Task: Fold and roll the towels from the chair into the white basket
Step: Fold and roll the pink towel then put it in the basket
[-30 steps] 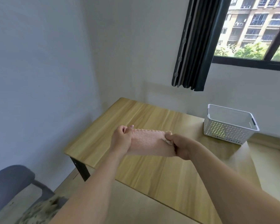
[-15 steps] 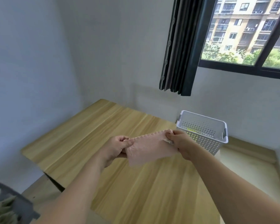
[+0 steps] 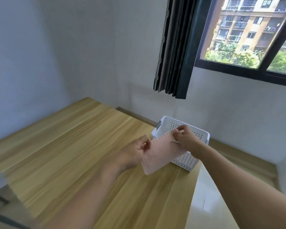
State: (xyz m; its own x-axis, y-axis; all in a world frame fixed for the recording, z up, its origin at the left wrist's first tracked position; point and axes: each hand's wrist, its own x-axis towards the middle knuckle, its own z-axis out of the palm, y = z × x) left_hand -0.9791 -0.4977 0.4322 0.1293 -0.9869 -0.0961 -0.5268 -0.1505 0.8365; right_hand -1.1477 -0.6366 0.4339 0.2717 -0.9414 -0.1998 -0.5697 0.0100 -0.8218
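Observation:
A small pink towel [image 3: 160, 154] hangs in the air above the wooden table [image 3: 69, 146], stretched between my two hands. My left hand [image 3: 134, 154] pinches its left top corner. My right hand [image 3: 186, 141] pinches the right top corner, higher up and over the white basket [image 3: 186, 161]. The towel's lower edge dangles in front of the basket's near wall. The perforated basket stands at the table's far right corner, and what lies inside it is hidden. The chair with the other towels is out of view apart from a dark blurred bit at the bottom left.
A dark curtain [image 3: 173, 52] hangs over the wall behind the basket, beside a window [image 3: 248, 32]. The table's right edge drops to a pale tiled floor [image 3: 210, 195]. A dark frame part [image 3: 0, 212] shows at the lower left.
The view has swung to the right. Both hands have carried the towel to the right, from the table's middle to the basket, and the towel now tilts with its right end higher.

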